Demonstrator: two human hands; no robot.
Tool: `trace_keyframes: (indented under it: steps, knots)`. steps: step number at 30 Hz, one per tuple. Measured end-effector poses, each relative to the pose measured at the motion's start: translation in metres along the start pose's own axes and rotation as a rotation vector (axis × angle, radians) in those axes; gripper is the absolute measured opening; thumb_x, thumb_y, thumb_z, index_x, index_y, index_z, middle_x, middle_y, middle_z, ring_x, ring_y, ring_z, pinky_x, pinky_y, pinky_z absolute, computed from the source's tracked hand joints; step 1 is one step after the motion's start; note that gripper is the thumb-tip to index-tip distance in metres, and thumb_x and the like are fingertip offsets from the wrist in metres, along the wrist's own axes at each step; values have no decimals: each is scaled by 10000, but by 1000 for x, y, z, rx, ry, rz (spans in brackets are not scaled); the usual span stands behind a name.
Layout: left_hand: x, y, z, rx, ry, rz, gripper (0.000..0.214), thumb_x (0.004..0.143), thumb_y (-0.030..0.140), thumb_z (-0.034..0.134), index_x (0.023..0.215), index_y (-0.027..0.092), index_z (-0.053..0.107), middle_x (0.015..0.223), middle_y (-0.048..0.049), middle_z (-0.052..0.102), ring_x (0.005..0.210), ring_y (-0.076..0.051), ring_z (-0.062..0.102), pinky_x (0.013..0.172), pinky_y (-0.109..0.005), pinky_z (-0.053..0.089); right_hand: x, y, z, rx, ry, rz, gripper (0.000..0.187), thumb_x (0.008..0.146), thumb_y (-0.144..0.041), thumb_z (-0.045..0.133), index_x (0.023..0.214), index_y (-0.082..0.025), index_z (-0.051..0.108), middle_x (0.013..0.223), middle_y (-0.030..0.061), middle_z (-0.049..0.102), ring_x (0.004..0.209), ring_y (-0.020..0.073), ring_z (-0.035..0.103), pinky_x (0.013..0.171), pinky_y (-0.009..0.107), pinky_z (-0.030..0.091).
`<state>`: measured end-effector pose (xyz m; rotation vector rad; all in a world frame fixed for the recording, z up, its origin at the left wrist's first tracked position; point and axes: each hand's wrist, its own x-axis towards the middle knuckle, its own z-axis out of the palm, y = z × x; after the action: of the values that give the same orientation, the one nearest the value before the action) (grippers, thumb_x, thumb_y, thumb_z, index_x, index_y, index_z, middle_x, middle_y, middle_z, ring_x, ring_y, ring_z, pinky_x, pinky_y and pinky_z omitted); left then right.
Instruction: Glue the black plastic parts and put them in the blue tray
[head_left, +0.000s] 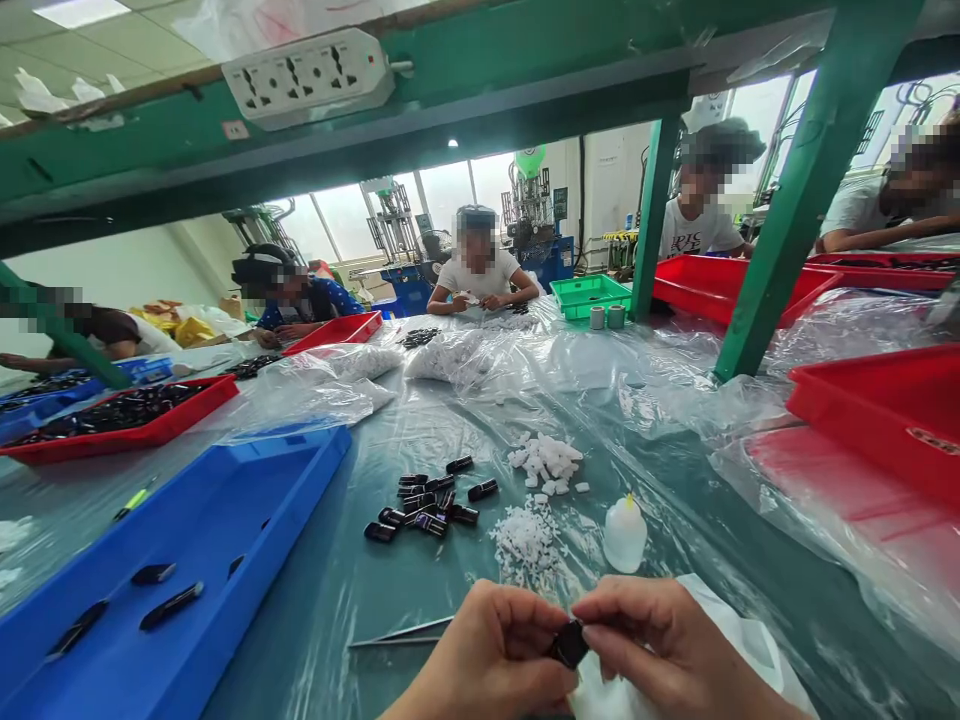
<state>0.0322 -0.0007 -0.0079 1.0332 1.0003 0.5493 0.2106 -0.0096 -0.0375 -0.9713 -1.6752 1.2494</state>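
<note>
At your far left, a shallow red plastic tray (217,405) holds a heap of dark, glossy pieces. Nearer you stands a long blue plastic tray (202,530), with a few slim black pieces (172,605) lying apart on its floor. To the right of it, a thin, pointed silver metal tool (405,634) lies on the green tabletop under clear plastic film, its other end hidden behind your left hand. Beyond it is a loose cluster of short, glossy black pieces (431,510), some overlapping. Across the table, a person in a white T-shirt (480,270) sits with both hands at small white material.

Your left hand (495,645) pinches a small, dark, block-like piece (570,645) between thumb and fingers, near the bottom of the view. Just beyond your hands lie a scatter of fine white crumbs (529,540) and, farther off, a mound of chunkier white bits (546,460). A squat, translucent white bottle with a yellow tip (625,535) stands upright to the right of the crumbs. Your right hand (660,640) grips the same dark piece from its other side with thumb and forefinger, above a crumpled white sheet (765,650). At far right sits another red plastic tray (877,390).
</note>
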Motion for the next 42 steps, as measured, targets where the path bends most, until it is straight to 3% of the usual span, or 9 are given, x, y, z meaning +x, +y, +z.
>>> trace_keyframes:
  steps: [8,18,23,27,31,34,38,39,42]
  knots:
    - [-6,2,6,154,27,-63,118,567,95,637,671,96,692,505,13,603,449,-82,556,481,-187,451,0,0,-1,212,-95,171,179,784,-316,568,761,-149,627,596,-14,536,540,111,524,529,227,404]
    - [-7,-1,3,50,17,-57,125,555,120,698,659,104,631,495,5,608,448,-100,585,460,-184,464,1,-6,-5,77,-104,192,175,846,-314,474,771,-171,543,639,-18,522,549,103,473,534,226,383]
    - [-6,-2,1,-12,82,-9,186,547,150,735,664,112,595,492,13,603,438,-90,572,463,-182,463,-5,2,-3,-590,-156,-75,232,871,-136,389,709,-187,547,733,26,560,667,137,546,599,236,417]
    - [-6,-2,0,-55,106,37,235,541,184,769,670,105,590,574,-23,649,474,-102,597,476,-190,468,-9,4,-3,-813,-169,-235,230,854,-69,414,736,-191,569,752,29,551,672,130,554,592,215,436]
    - [-6,0,2,-159,111,71,279,526,207,794,667,113,572,637,-38,677,483,-101,604,486,-196,469,-12,-5,-10,-787,13,-421,220,880,-86,399,927,-210,574,706,12,535,627,132,541,573,221,443]
    - [-6,2,2,-186,139,77,301,513,216,803,670,114,568,647,-49,687,495,-115,621,485,-198,470,-13,-15,-22,-738,303,-536,185,847,-117,505,969,-255,518,711,-10,524,605,130,536,581,228,453]
    - [-6,2,0,-178,151,100,280,542,203,791,690,112,571,684,-67,701,524,-134,646,489,-199,474,-4,-15,-43,-648,704,-317,304,788,-381,614,1026,-254,473,948,49,555,824,202,585,696,299,501]
    - [-6,1,-1,-178,148,110,268,557,198,785,700,113,574,696,-69,704,534,-136,651,492,-199,477,-1,-11,-47,-622,715,-209,409,757,-465,626,1064,-245,470,1017,72,562,886,233,587,718,333,509]
    - [-6,1,-2,-189,139,129,245,585,190,772,717,112,581,710,-71,705,545,-136,654,501,-200,481,9,4,-53,-527,519,70,712,695,-559,650,1257,-211,389,1203,127,550,1085,300,544,819,408,497]
